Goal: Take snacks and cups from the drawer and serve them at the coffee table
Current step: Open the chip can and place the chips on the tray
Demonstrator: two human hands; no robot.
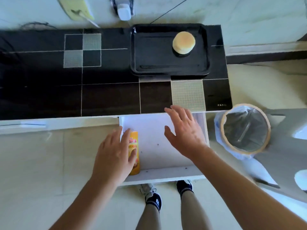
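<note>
A white drawer [164, 175] stands pulled out below the dark tiled cabinet top [108, 97]. A yellow snack can [134, 143] lies along the drawer's left side. My left hand [114, 155] hovers over the can with fingers spread, its fingertips on or just above it. My right hand [184, 131] is open above the drawer's back right part, holding nothing. On the cabinet top sits a black tray [149, 63] with a round pale bun [183, 42] in its far right corner. No cups are visible.
A bin lined with a plastic bag [245, 130] stands on the floor right of the drawer. A white bottle [124, 11] and a yellow object [74, 7] are behind the cabinet. My feet [166, 191] are under the drawer front.
</note>
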